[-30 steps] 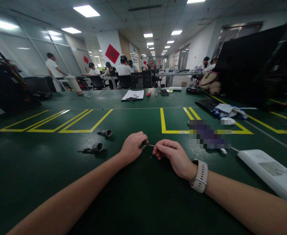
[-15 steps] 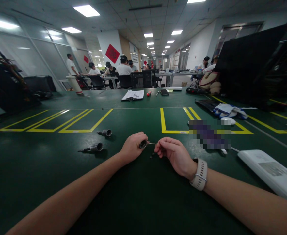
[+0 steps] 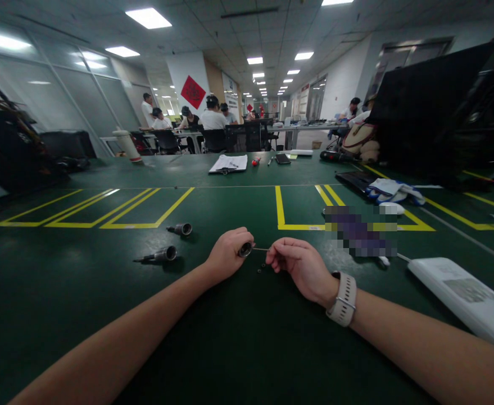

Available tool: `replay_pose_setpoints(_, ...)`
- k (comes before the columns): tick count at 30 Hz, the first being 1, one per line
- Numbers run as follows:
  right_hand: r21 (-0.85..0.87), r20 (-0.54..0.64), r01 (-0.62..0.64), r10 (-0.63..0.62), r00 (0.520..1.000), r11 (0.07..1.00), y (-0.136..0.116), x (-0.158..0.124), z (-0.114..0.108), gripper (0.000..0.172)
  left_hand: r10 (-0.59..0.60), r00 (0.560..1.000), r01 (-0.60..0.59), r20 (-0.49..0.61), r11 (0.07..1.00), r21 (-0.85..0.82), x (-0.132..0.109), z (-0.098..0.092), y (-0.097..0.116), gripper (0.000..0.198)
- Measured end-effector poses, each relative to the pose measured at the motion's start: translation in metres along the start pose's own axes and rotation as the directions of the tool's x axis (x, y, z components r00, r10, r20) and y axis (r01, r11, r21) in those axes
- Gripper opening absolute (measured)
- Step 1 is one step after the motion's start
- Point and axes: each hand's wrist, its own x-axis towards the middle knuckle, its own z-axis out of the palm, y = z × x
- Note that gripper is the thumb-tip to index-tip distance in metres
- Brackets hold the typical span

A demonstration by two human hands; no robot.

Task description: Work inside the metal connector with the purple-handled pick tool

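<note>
Over the green tabletop [image 3: 247,343], my left hand [image 3: 225,253] grips a hollow grey metal cylinder [image 3: 245,250], right hand [image 3: 299,267] pinches a thin silvery rod [image 3: 261,249]; I'd keep both steady.

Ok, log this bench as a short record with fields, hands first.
Left hand: closed around a metal piece, open end facing the camera
Right hand: fingers at one end of a thin rod; exact grip hidden
Right wrist: pale watch strap
Beside right fingertips: two tiny dark parts on the table
Left of left hand: two similar metal pieces, lying down
Far side: clipboard with paper
</note>
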Motion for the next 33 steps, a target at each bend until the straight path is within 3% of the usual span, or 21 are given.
replay_pose_setpoints(6,0.048,0.008,-0.01,0.01,1.0,0.999,0.0,0.0,-0.002,0.015,0.005,0.999,-0.007,-0.037,0.998,-0.058,0.001,0.0,0.0,0.016)
replay_pose_setpoints(13,-0.039,0.006,0.028,-0.028,1.0,0.999,0.004,-0.001,0.0,0.015,-0.044,0.999,0.044,0.003,0.997,0.069,0.001,0.001,0.001,0.015)
replay_pose_setpoints(20,0.01,0.022,-0.016,0.016,1.0,1.0,0.001,0.0,-0.002,0.015,0.033,0.996,-0.047,0.083,0.985,0.164,0.0,-0.001,0.001,0.013)
replay_pose_setpoints(33,0.049,-0.015,-0.105,0.106,0.994,0.993,-0.006,0.003,-0.004,0.012,0.057,0.993,-0.066,0.103,0.994,0.085,0.001,0.0,-0.001,0.014)
